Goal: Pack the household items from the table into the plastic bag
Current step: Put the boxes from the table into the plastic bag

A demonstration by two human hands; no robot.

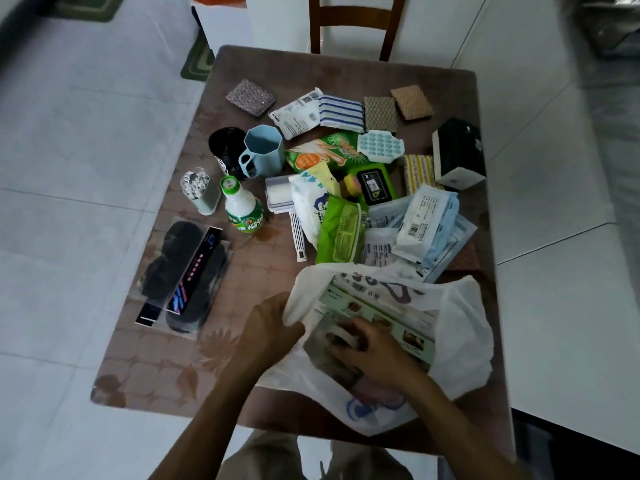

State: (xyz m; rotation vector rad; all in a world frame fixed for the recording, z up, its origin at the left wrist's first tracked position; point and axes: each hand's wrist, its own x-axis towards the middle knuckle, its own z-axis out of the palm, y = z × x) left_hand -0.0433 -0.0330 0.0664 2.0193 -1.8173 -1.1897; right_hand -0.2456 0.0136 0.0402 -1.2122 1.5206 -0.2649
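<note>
A white plastic bag point(464, 327) lies open at the table's near right. My left hand point(270, 327) grips its left rim and holds the mouth up. My right hand point(374, 344) reaches inside the bag, fingers curled on a greyish item point(329, 355) with a white band; what it is I cannot tell. A green-and-white printed box point(388, 317) lies inside the bag behind that hand. On the table beyond are a green wipes pack point(341, 233), a white wipes pack point(311, 206), a green-capped bottle point(242, 206), a blue mug point(261, 150) and several mask packs point(429, 223).
Packaged black insoles point(187, 271) lie at the table's left. A black cup point(227, 147), a cotton-swab holder point(202, 192), a black-and-white box point(459, 154), sponges and cloths point(398, 109) fill the far half. A wooden chair point(353, 22) stands behind the brown table point(156, 358).
</note>
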